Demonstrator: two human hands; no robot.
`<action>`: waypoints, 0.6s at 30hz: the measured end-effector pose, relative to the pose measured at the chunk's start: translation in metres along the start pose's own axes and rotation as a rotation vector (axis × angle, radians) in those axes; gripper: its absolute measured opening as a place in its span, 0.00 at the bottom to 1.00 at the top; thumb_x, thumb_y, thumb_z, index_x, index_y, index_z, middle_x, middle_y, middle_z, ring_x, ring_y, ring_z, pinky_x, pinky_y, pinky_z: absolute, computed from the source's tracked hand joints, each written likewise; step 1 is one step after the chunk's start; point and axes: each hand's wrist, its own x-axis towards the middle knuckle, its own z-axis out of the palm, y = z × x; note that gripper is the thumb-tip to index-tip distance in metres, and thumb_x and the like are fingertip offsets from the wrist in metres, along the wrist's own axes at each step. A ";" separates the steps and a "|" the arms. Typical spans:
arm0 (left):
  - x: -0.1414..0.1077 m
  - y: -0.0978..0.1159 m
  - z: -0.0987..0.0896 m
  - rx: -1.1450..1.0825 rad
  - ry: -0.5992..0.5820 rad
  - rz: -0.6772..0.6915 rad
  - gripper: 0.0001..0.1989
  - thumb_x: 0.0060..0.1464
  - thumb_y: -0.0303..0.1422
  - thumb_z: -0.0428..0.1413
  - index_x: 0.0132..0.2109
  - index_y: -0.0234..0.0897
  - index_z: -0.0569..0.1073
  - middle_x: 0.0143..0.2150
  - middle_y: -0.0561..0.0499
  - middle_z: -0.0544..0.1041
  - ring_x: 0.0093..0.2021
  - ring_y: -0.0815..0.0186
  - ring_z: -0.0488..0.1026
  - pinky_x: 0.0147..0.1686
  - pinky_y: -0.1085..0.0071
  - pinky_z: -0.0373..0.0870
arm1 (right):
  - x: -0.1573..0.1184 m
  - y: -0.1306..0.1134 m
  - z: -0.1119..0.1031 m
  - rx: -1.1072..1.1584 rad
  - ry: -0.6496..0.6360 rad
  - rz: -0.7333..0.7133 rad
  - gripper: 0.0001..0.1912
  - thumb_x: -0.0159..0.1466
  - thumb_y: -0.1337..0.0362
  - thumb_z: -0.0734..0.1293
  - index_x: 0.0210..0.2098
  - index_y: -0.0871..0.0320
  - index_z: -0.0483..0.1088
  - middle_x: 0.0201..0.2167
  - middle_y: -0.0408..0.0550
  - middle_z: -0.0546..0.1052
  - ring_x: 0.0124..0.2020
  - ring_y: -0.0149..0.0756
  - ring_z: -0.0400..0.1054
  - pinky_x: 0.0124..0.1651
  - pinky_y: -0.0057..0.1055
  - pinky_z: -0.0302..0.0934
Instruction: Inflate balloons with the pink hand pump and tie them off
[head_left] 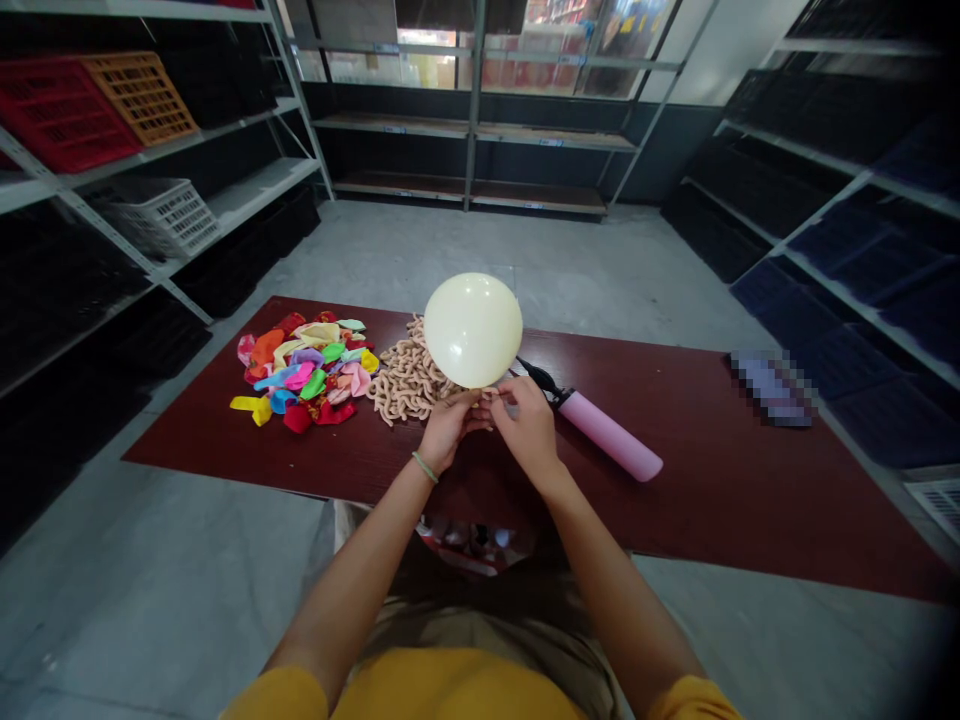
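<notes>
Round pale-yellow balloon (pixel 473 330), glossy and taut, is held upright above the smooth dark-red table (pixel 712 490), its neck pinched btwn the fingertips of L hand (pixel 448 428) & R hand (pixel 529 420). Nearby: limp multicolour balloons (pixel 301 376), curly beige strands (pixel 405 380) (material unclear) & a pink cylinder w/ black end (pixel 611 435). Metal shelving (pixel 262 190) at L bears red (pixel 64 115), orange (pixel 140 95) & white lattice crates (pixel 176 215), contents unclear.
</notes>
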 end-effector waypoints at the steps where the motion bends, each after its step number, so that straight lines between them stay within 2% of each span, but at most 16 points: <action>1: 0.000 0.001 0.000 -0.006 0.002 -0.002 0.13 0.47 0.37 0.65 0.35 0.30 0.79 0.30 0.48 0.77 0.27 0.71 0.72 0.29 0.75 0.73 | 0.000 0.002 -0.001 0.035 0.013 0.061 0.04 0.63 0.65 0.62 0.34 0.55 0.68 0.35 0.48 0.72 0.38 0.39 0.67 0.45 0.37 0.63; 4: -0.001 0.004 -0.001 -0.038 -0.011 -0.008 0.15 0.48 0.38 0.65 0.39 0.31 0.79 0.28 0.53 0.73 0.26 0.74 0.69 0.29 0.77 0.73 | 0.000 0.010 0.002 0.283 -0.009 0.268 0.05 0.63 0.64 0.61 0.36 0.55 0.68 0.37 0.47 0.75 0.38 0.37 0.70 0.45 0.36 0.65; 6: -0.002 0.006 -0.002 -0.057 -0.013 -0.022 0.15 0.48 0.39 0.65 0.38 0.32 0.78 0.27 0.55 0.71 0.25 0.76 0.67 0.27 0.78 0.72 | -0.002 0.013 0.008 0.531 -0.098 0.356 0.09 0.62 0.61 0.62 0.42 0.53 0.67 0.40 0.46 0.76 0.42 0.37 0.72 0.46 0.37 0.66; 8: -0.002 0.006 -0.001 -0.066 -0.001 -0.026 0.14 0.47 0.39 0.66 0.36 0.32 0.78 0.26 0.56 0.70 0.23 0.77 0.65 0.24 0.79 0.69 | -0.006 0.014 0.014 0.692 -0.211 0.375 0.16 0.62 0.59 0.65 0.49 0.52 0.63 0.41 0.46 0.77 0.42 0.37 0.73 0.45 0.36 0.67; 10: -0.001 0.006 0.000 -0.064 0.011 -0.012 0.15 0.46 0.39 0.66 0.36 0.31 0.77 0.26 0.56 0.69 0.22 0.78 0.63 0.21 0.80 0.65 | -0.010 0.015 0.017 0.682 -0.276 0.367 0.19 0.62 0.55 0.66 0.50 0.52 0.62 0.37 0.44 0.77 0.35 0.35 0.73 0.39 0.34 0.68; 13: 0.000 0.005 0.000 -0.046 0.011 0.012 0.16 0.47 0.39 0.65 0.38 0.30 0.78 0.26 0.56 0.69 0.21 0.78 0.61 0.20 0.80 0.62 | -0.015 0.013 0.013 0.572 -0.266 0.369 0.13 0.63 0.53 0.65 0.41 0.55 0.67 0.31 0.42 0.75 0.29 0.33 0.69 0.34 0.31 0.65; 15: 0.000 0.004 -0.001 -0.033 0.021 0.017 0.16 0.47 0.39 0.65 0.39 0.31 0.78 0.26 0.56 0.69 0.21 0.78 0.60 0.20 0.80 0.62 | -0.016 0.007 0.005 0.474 -0.227 0.324 0.11 0.65 0.54 0.63 0.37 0.55 0.68 0.32 0.44 0.74 0.32 0.34 0.69 0.36 0.31 0.65; 18: 0.001 0.002 -0.002 -0.033 0.030 0.014 0.14 0.47 0.39 0.65 0.36 0.32 0.76 0.26 0.56 0.69 0.21 0.78 0.60 0.21 0.80 0.63 | -0.016 -0.008 -0.003 0.232 -0.178 0.092 0.09 0.69 0.59 0.59 0.39 0.55 0.68 0.38 0.48 0.75 0.40 0.37 0.70 0.43 0.34 0.64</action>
